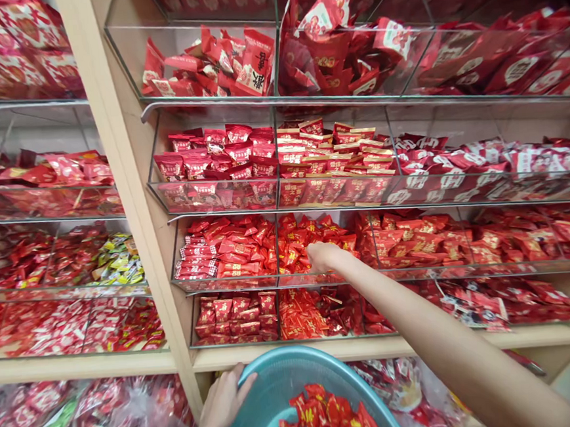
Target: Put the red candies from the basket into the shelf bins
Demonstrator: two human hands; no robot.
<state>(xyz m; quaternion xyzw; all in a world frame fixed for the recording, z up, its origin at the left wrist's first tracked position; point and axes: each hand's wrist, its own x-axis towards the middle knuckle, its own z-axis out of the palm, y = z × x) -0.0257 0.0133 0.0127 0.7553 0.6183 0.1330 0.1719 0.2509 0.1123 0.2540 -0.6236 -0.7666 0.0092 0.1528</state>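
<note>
A teal plastic basin (296, 354) is at the bottom centre, with red-wrapped candies (325, 417) heaped inside. My left hand (225, 396) grips its left rim, thumb over the edge. My right hand (324, 256) is in a clear shelf compartment among red wrapped candies with gold print (292, 242). Its fingers look curled downward, and whatever is in them is hidden. Left of that compartment lies another with red and checkered candy packets (228, 247).
Glass-fronted shelves (215, 206) hold several rows of red packets. A pale wooden upright (127, 153) divides them from the left-hand shelves, where yellow packets (118, 259) lie. Below the wooden ledge (80, 368) are clear plastic bags of packets (108, 418). My right forearm crosses the lower right shelves.
</note>
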